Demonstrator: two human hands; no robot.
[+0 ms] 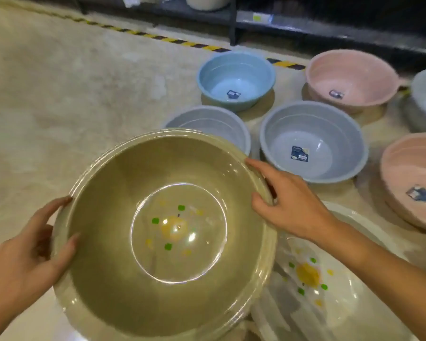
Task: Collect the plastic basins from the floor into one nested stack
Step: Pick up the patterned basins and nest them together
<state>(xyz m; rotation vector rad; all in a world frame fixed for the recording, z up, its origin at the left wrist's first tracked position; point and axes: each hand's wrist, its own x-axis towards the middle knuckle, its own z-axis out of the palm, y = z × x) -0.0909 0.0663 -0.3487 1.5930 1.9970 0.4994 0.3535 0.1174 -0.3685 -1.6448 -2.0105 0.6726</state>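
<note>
Above the floor [59, 99], my left hand [32, 252] and right hand [288, 205] gripped the stack [162, 168] by its rim, and I needed to keep it level.

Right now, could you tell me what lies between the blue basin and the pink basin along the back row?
In the head view, only bare floor separates the blue basin from the pink basin, with a striped tape line crossing its far edge.

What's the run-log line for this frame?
hands: left and right grip rim | held: nested stack | floor: blue basin, pink basin loose
</note>
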